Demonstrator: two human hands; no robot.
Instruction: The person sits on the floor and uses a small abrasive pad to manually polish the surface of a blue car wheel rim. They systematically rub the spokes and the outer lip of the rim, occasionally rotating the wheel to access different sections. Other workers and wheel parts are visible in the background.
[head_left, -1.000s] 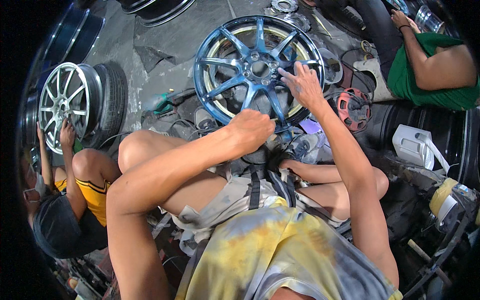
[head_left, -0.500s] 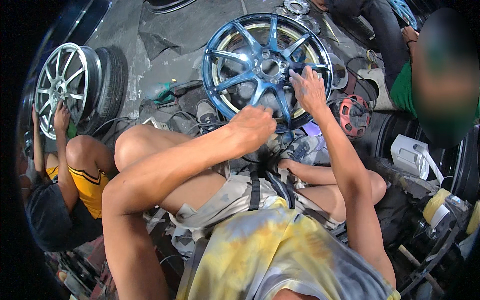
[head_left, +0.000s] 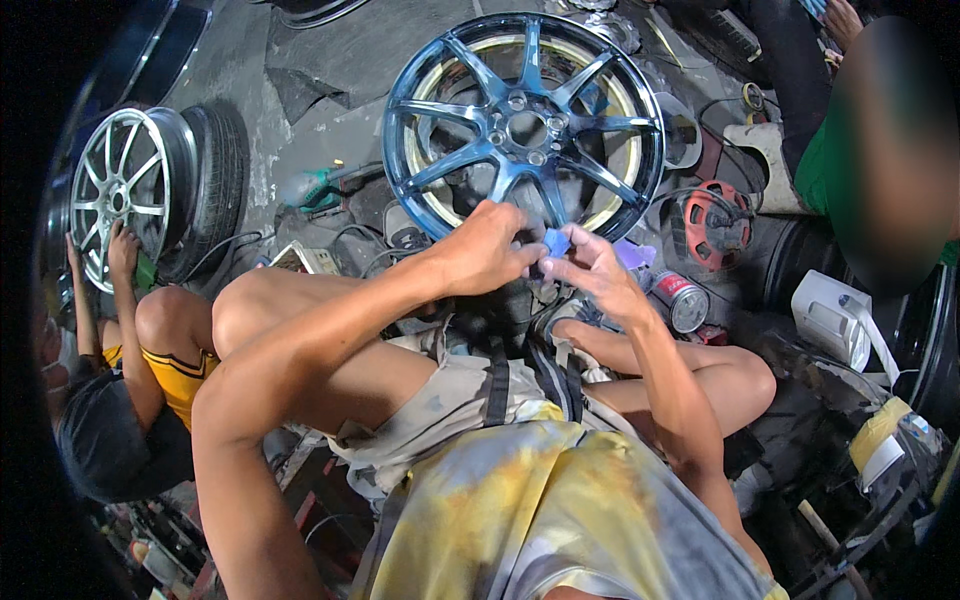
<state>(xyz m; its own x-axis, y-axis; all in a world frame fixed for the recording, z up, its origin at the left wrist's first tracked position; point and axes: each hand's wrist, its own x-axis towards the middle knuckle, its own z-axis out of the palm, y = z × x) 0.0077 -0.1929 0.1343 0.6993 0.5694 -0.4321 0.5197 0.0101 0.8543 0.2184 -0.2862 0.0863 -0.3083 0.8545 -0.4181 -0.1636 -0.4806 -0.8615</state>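
A shiny blue alloy wheel rim [head_left: 525, 125] stands tilted on the ground in front of me. Just below its lower edge, my left hand [head_left: 487, 250] and my right hand [head_left: 597, 272] meet around a small blue piece [head_left: 556, 241], pinched between the fingertips of both. It looks like a folded scrap of abrasive paper or sponge; I cannot tell which. Neither hand touches the rim. My bent knees sit below the hands.
A silver rim with a tyre [head_left: 150, 190] leans at the left, where another person's hand [head_left: 122, 250] rests on it. A person in green [head_left: 880, 170] sits at the right. A red round tool [head_left: 715, 222], a spray can [head_left: 685, 300], a white box [head_left: 835, 320] and cables crowd the ground.
My right hand has come off the rim's lower spokes and dropped toward me. My left hand has opened from a fist, and both now pinch the blue piece.
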